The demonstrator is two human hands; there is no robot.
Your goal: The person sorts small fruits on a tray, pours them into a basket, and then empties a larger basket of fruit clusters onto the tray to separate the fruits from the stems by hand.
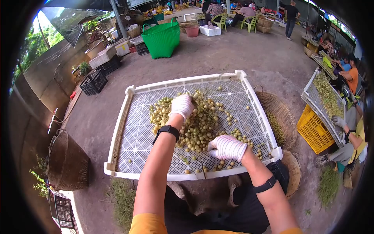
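A heap of small round yellow-green berries with thin green stems lies on a white mesh tray in front of me. My left hand, in a striped white glove, is closed at the top of the heap, with stems coming out by its fingers. At the heap's lower right, my right hand, gloved the same way, has its fingers curled in against the berries. Whatever those fingertips hold is hidden. Loose berries are scattered over the right side of the tray.
Beside the tray's right edge stands a wicker basket holding berries. Farther right, another person works at a tray resting on a yellow crate. A tall basket stands left, a green basket ahead. Cut stems lie on the floor.
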